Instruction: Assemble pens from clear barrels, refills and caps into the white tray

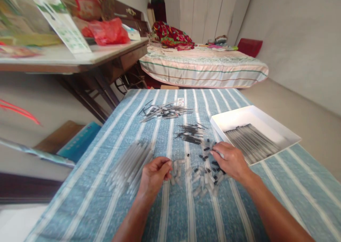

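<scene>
My left hand (pixel 156 172) is closed in a pinch beside a small group of short translucent caps (pixel 176 171). Whatever its fingertips hold is too small to make out. To its left lies a bundle of clear plastic tubes (pixel 130 165) like pen barrels. My right hand (pixel 231 160) hovers at a scatter of small black plugs (pixel 204 157), thumb and fingers pressed together on something I cannot identify. Below it spreads a heap of translucent caps (pixel 205 181) mixed with black plugs. Farther off lie thin black rods (pixel 191 133) like pen refills.
A white tray (pixel 286 137) on the right holds a row of dark-cored tubes (pixel 250 140). A loose pile of thin rods (pixel 167 111) lies toward the far edge of the striped tablecloth (pixel 128 128). A wooden desk (pixel 106 53) stands left, a bed (pixel 207 68) beyond.
</scene>
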`<move>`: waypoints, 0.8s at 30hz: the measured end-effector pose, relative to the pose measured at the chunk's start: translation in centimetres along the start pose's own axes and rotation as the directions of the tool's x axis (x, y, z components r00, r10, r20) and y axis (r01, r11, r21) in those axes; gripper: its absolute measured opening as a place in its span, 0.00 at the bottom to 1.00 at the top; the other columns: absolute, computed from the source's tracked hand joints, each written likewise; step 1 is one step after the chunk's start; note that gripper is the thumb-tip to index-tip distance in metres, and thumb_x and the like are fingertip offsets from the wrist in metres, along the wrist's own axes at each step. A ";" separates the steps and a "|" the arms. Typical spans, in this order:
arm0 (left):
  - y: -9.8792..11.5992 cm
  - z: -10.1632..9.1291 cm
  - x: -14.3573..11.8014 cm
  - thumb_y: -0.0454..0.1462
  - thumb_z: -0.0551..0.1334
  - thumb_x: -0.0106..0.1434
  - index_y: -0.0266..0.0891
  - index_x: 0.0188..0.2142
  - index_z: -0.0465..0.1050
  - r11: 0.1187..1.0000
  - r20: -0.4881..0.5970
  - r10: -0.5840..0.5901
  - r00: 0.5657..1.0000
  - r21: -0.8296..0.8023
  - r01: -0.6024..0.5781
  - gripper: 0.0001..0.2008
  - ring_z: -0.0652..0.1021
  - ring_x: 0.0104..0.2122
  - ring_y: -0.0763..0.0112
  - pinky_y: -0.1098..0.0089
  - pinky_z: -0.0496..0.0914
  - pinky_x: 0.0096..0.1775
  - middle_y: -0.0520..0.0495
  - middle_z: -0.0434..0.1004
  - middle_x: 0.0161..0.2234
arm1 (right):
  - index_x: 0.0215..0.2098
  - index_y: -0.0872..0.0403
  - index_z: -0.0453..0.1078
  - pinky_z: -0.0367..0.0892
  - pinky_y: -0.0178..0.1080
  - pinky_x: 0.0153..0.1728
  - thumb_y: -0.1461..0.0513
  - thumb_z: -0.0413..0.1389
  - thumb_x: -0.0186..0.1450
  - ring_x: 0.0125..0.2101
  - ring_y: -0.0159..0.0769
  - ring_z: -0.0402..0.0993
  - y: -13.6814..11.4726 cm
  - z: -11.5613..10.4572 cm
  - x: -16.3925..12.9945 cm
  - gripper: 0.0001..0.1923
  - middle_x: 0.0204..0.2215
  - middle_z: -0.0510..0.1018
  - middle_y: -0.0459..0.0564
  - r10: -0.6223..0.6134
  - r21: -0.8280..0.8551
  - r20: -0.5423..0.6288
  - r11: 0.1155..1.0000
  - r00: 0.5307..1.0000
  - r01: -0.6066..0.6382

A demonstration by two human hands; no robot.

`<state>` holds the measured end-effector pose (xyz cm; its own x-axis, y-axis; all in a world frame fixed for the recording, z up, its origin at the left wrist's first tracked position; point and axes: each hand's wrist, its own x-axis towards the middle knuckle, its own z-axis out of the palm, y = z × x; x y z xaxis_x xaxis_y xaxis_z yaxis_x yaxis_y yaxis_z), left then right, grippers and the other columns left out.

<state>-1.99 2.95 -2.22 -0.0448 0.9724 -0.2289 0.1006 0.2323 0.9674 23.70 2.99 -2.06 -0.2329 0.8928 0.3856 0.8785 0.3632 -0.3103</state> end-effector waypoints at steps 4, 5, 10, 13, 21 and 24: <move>0.0 -0.8 0.4 0.39 0.62 0.50 0.36 0.26 0.71 0.996 -0.089 0.047 0.995 0.083 -0.040 0.07 0.70 0.16 0.76 0.75 0.63 0.20 0.54 0.72 0.18 | 0.29 0.54 0.70 0.62 0.34 0.36 0.64 0.52 0.63 0.35 0.35 0.71 -2.6 2.0 2.5 0.07 0.30 0.74 0.48 -0.013 0.050 0.218 0.999 0.976 0.002; 0.1 -1.2 0.5 0.39 0.61 0.50 0.37 0.26 0.72 0.992 -0.117 0.068 0.991 0.117 -0.054 0.07 0.70 0.16 0.75 0.74 0.64 0.20 0.54 0.72 0.18 | 0.29 0.53 0.70 0.62 0.34 0.36 0.64 0.53 0.62 0.36 0.35 0.71 -3.0 2.5 3.0 0.06 0.31 0.74 0.48 -0.010 0.053 0.255 0.999 0.967 -0.004; 0.2 -3.6 0.9 0.39 0.60 0.52 0.40 0.29 0.73 0.941 -0.259 0.211 0.943 0.315 -0.124 0.07 0.73 0.17 0.72 0.72 0.67 0.22 0.54 0.74 0.19 | 0.30 0.54 0.71 0.61 0.35 0.39 0.64 0.55 0.60 0.38 0.36 0.69 -3.8 4.7 3.7 0.03 0.33 0.73 0.48 -0.015 0.092 0.279 0.996 0.960 -0.012; 0.1 -4.5 0.9 0.38 0.58 0.55 0.40 0.30 0.74 0.848 -0.243 0.325 0.914 0.503 -0.168 0.07 0.76 0.21 0.69 0.70 0.69 0.27 0.52 0.76 0.21 | 0.30 0.54 0.71 0.61 0.36 0.41 0.65 0.55 0.60 0.38 0.37 0.69 -3.8 5.8 3.2 0.03 0.33 0.73 0.49 -0.046 0.121 0.238 0.993 0.970 0.017; 0.2 -4.0 0.5 0.34 0.54 0.60 0.38 0.33 0.74 0.433 -0.082 0.318 0.944 0.899 -0.068 0.09 0.77 0.33 0.65 0.70 0.67 0.35 0.44 0.78 0.34 | 0.33 0.54 0.72 0.62 0.39 0.42 0.65 0.55 0.60 0.39 0.39 0.68 -3.5 6.3 2.6 0.04 0.35 0.74 0.50 -0.089 0.127 0.187 0.990 0.978 0.066; 0.7 -3.6 0.2 0.35 0.53 0.61 0.37 0.36 0.73 0.330 -0.106 0.228 0.968 0.943 0.026 0.10 0.77 0.34 0.63 0.69 0.66 0.33 0.42 0.77 0.37 | 0.32 0.53 0.72 0.62 0.40 0.42 0.65 0.55 0.60 0.39 0.39 0.67 -3.6 6.3 2.6 0.04 0.35 0.74 0.50 -0.100 0.116 0.189 0.990 0.977 0.079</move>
<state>-5.51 3.20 -1.17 -0.1261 0.9920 0.0102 0.9698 0.1211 0.2116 17.37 5.67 -5.39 -0.3941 0.8861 0.2438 0.8032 0.4610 -0.3773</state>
